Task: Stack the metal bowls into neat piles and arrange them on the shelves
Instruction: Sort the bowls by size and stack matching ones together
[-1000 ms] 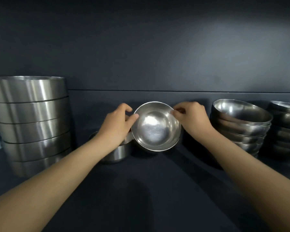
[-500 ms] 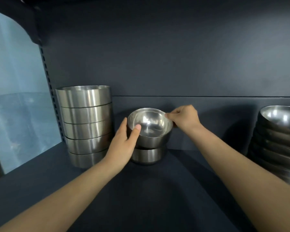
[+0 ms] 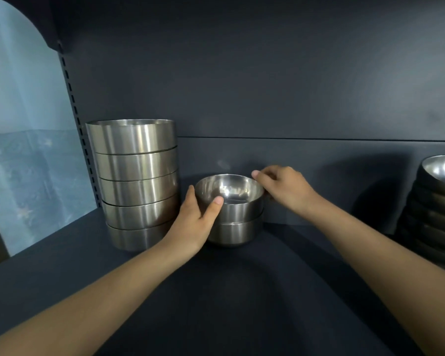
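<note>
- Bowl pair at the middle of the shelf point(image 3: 242, 291): a top bowl point(image 3: 238, 210) sits nested in a lower bowl point(image 3: 231, 233), close to the back panel point(image 3: 242, 86).
- Both are small, round and of brushed steel. I see a bright, shiny inside on the top bowl and a duller grey outer wall with a rounded foot on the lower one.
- The top bowl sits upright and roughly level, its rim standing above the rim of the lower bowl.
- My left hand point(image 3: 194, 222) grasps the top bowl from the left, with the thumb point(image 3: 216, 202) hooked over the near rim and the fingers round the far left wall.
- My right hand point(image 3: 285, 188) is curled at the right rim of the same bowl and looks to pinch it; the thumb is hidden from me.
- Just left of the pair stands the left stack point(image 3: 136, 181), five larger straight-walled steel bowls, tidy and upright, touching or nearly touching my left hand.
- At the right edge I see the right stack point(image 3: 437, 209) of rounded bowls, dark outside and bright inside, well apart from the pair.
</note>
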A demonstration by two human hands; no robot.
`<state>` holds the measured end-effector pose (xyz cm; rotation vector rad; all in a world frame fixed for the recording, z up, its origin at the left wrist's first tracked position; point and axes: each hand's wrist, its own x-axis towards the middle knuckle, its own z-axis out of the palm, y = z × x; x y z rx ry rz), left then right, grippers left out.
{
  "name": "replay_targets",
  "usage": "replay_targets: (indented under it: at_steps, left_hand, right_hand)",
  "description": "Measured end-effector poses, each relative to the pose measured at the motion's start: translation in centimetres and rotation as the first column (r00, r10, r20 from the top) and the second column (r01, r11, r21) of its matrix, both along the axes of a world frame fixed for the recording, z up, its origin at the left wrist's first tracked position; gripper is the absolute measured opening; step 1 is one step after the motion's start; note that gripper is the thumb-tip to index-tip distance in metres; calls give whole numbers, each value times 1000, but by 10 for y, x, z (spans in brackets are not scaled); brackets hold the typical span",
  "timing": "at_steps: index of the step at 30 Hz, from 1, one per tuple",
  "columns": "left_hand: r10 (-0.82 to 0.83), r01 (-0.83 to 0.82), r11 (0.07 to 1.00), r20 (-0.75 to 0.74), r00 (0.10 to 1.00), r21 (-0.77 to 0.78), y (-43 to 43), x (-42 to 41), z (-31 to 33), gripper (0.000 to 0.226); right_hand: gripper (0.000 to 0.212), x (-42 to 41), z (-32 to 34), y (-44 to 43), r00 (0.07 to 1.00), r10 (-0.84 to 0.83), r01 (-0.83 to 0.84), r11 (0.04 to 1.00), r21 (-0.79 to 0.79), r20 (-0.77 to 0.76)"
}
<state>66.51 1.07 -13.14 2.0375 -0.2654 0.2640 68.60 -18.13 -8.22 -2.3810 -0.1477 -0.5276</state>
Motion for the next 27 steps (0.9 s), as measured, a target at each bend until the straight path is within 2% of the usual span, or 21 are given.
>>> replay_targets:
  at_steps: [3,5,10,13,17,20,27]
  left_hand:
    - [-57,56,997,33,998,48,8,-4,-7,88]
    - [-85,83,995,30,996,49,12,-6,-11,92]
    - [-114,113,992,24,993,53,15,2,-11,93]
    - [-126,123,990,31,992,70,12,4,-14,94]
    - [-128,122,986,53,990,110,11,5,-20,100]
    - [-139,129,981,54,989,145,12,6,-20,102]
    - [-169,159,981,90,981,112,5,-4,-17,104]
  right_hand:
    - [51,-18,-3,0,997,73,-67,983,-172,31]
    - [60,-27,-9,1,995,100,-97,974,-207,4]
    - [65,-40,-27,6,987,129,-131,991,-11,-96]
    - [75,-40,-44,13,975,186,-182,982,46,-121]
    - [84,-37,-55,19,986,153,-148,987,70,-71]
    - [82,-36,-55,19,992,113,-109,992,64,-53]
    - [82,-55,-45,11,999,45,-45,998,38,-9]
